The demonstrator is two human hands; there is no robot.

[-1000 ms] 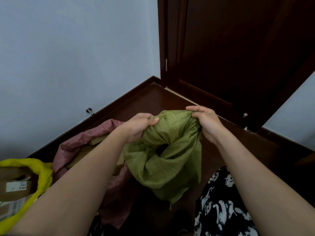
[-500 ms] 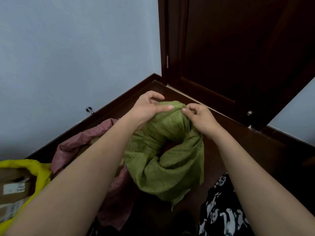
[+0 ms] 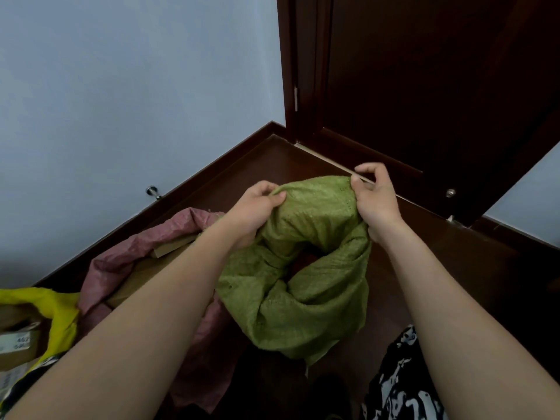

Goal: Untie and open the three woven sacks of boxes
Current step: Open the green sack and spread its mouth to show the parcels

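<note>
My left hand (image 3: 257,204) and right hand (image 3: 374,197) had spread apart, each pinching the green sack (image 3: 303,268) rim above the floor; its mouth gaped, so sack 3 looked nearly open.

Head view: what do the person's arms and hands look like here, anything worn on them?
Both forearms are bare up to the frame's edge: no sleeves, gloves, watch or bracelet show. The left hand and right hand show no rings; the fingers have short, unpainted nails. Black-and-white patterned clothing shows below the right arm.
</note>
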